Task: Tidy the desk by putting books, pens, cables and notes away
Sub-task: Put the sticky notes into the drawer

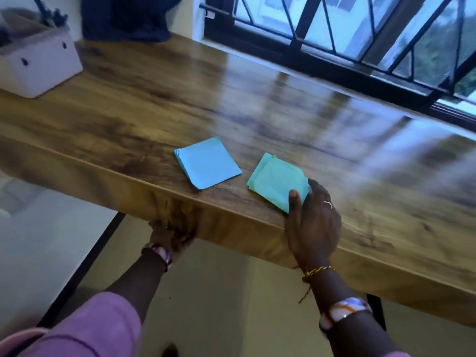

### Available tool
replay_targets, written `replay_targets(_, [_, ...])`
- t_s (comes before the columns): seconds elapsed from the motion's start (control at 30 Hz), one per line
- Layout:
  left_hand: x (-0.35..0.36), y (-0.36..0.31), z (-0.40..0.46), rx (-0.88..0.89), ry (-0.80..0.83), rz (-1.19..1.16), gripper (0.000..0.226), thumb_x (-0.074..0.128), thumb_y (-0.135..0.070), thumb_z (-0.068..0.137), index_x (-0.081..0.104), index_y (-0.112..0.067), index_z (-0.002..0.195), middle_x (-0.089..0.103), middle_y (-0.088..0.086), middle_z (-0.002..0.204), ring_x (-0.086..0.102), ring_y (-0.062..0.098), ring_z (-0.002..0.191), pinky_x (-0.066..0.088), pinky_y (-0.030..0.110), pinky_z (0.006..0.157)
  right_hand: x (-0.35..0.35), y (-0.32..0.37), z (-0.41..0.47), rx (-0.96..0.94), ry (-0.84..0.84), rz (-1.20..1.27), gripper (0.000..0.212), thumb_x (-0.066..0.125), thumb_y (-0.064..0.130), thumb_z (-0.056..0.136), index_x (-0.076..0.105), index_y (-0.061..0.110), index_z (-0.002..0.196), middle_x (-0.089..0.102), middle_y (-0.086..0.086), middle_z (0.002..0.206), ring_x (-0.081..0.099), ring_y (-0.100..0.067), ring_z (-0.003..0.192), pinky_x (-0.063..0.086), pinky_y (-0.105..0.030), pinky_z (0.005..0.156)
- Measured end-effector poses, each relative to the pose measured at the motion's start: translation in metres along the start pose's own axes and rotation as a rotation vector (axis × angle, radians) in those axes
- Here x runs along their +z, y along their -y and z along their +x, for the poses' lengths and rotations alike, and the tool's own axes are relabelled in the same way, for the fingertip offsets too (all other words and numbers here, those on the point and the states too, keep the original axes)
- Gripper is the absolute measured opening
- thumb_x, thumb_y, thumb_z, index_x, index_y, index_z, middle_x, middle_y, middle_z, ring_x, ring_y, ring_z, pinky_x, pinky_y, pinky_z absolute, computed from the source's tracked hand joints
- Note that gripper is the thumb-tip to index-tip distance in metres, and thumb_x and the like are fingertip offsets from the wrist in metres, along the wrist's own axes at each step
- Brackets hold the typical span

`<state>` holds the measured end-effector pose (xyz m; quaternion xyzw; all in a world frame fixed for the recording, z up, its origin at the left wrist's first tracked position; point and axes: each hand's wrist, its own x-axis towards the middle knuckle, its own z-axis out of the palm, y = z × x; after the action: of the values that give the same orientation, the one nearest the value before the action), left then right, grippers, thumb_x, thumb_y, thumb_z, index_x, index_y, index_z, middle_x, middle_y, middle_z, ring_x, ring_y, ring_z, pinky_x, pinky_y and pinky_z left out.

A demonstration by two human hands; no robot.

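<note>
A white box (38,65) sits at ten o'clock on the worktop (159,104). The left hand (172,228) is too blurred to read. Blue notes (208,162) lie centre; the right hand (313,222) pinches green notes (277,181) at four o'clock.

I am looking down at a desk (257,99) running across the frame. Two stacks of notes are lying near its front edge at centre: the left stack (208,166) and, just beside it, the right stack (277,181). My right hand (313,222) is resting on the right stack. A box (38,65) is sitting on the desk at upper left, and a window (360,29) is standing behind at upper right.
</note>
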<state>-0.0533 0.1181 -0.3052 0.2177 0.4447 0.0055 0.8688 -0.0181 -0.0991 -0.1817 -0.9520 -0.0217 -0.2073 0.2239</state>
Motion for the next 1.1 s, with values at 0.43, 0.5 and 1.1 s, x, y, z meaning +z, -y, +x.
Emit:
replay_targets(0.43, [-0.094, 0.029, -0.107, 0.114, -0.204, 0.358, 0.044, 0.033, -0.026, 0.101, 0.036, -0.004, 0.139, 0.057, 0.02, 0.114, 0.055, 0.035, 0.1, 0.052, 0.036, 0.079, -0.055, -0.027, -0.154, -0.586, 0.368, -0.144, 0.054, 0.052, 0.034, 0.074, 0.044, 0.018, 0.126, 0.065, 0.0, 0.115, 0.06, -0.016, 0.111, 0.043, -0.031, 0.095])
replay_targets(0.5, [-0.121, 0.039, -0.141, 0.318, -0.448, 0.774, 0.048, 0.049, -0.021, 0.095, 0.038, 0.002, 0.136, 0.051, 0.025, 0.124, 0.051, 0.039, 0.108, 0.046, 0.039, 0.09, -0.07, -0.025, -0.177, -0.61, 0.394, -0.109, 0.053, 0.068, 0.029, 0.064, 0.053, 0.02, 0.114, 0.07, 0.006, 0.092, 0.068, -0.011, 0.083, 0.052, -0.024, 0.074])
replay_targets(1.1, [-0.182, 0.114, -0.335, 1.126, 0.145, 1.913, 0.062, 0.037, -0.06, 0.061, 0.069, -0.03, 0.105, 0.071, -0.005, 0.106, 0.062, 0.015, 0.105, 0.033, 0.03, 0.099, -0.15, -0.014, -0.33, -0.704, 0.655, -0.096, 0.052, 0.051, 0.019, 0.087, 0.034, 0.013, 0.135, 0.059, -0.009, 0.115, 0.058, -0.03, 0.102, 0.044, -0.039, 0.081])
